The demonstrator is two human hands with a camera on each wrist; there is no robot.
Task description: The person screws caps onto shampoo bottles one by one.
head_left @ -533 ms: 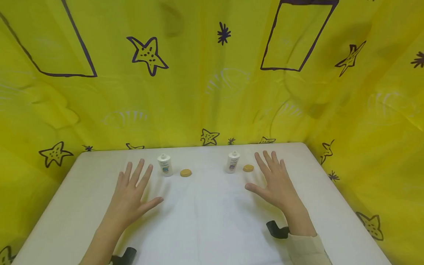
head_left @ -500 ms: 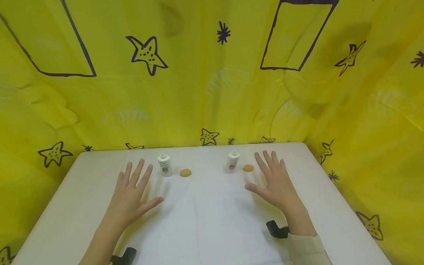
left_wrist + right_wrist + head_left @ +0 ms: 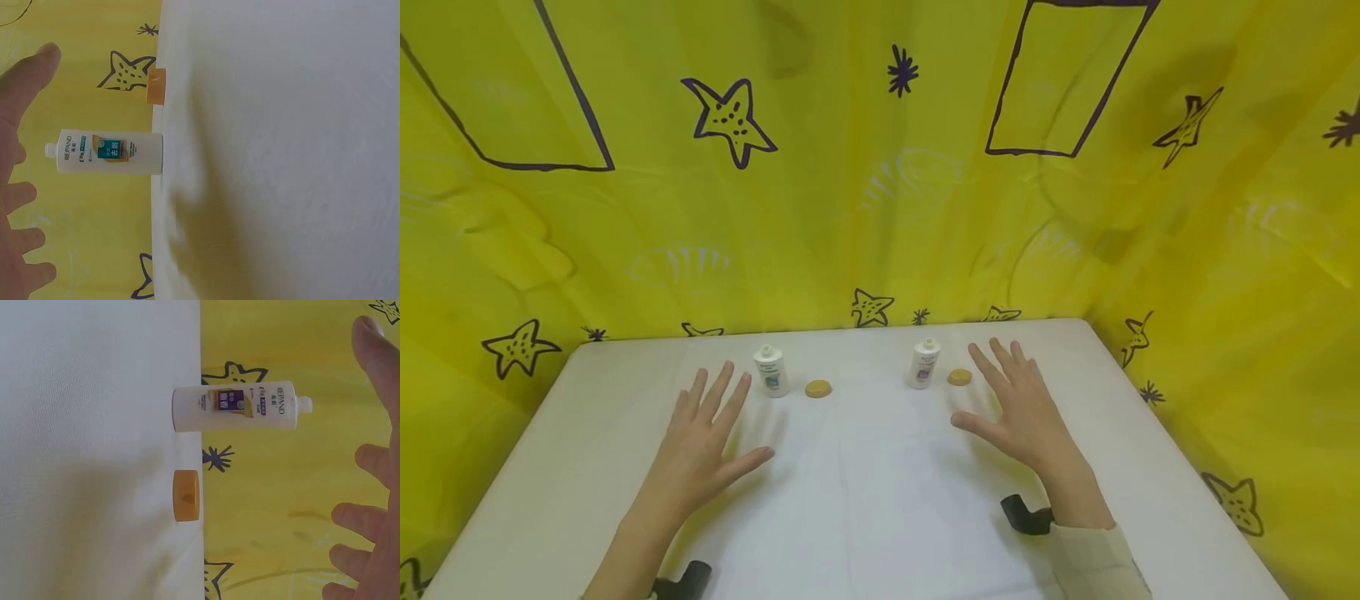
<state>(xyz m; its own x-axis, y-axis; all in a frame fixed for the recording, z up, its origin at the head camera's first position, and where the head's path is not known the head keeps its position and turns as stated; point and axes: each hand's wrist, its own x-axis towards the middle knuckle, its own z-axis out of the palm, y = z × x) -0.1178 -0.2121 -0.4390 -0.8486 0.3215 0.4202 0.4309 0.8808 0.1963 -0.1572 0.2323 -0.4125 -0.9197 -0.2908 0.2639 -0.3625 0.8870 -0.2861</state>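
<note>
Two white shampoo bottles stand upright and uncapped toward the back of the table. The left bottle [image 3: 771, 372] has a teal label patch, and an orange cap [image 3: 818, 389] lies just to its right. The right bottle [image 3: 234, 406] carries a purple patch, with a second orange cap [image 3: 186, 495] beside it. My left hand [image 3: 695, 450] hovers in front and left of its bottle, fingers spread, holding nothing. Fingers apart and thumb pointing inward, my right hand [image 3: 1021, 417] is over the table near the right cap, also holding nothing.
A white-covered table [image 3: 880, 517] reaches back to a yellow curtain [image 3: 820, 208] printed with starfish. The curtain also hangs along the left and right sides. A black wrist mount [image 3: 1026, 517] sits at the right wrist, another [image 3: 688, 579] at the left.
The head view has shifted very slightly. The left hand has drifted a little rightward, and the right hand's fingers a little leftward. Bottles and caps keep their places on the table.
</note>
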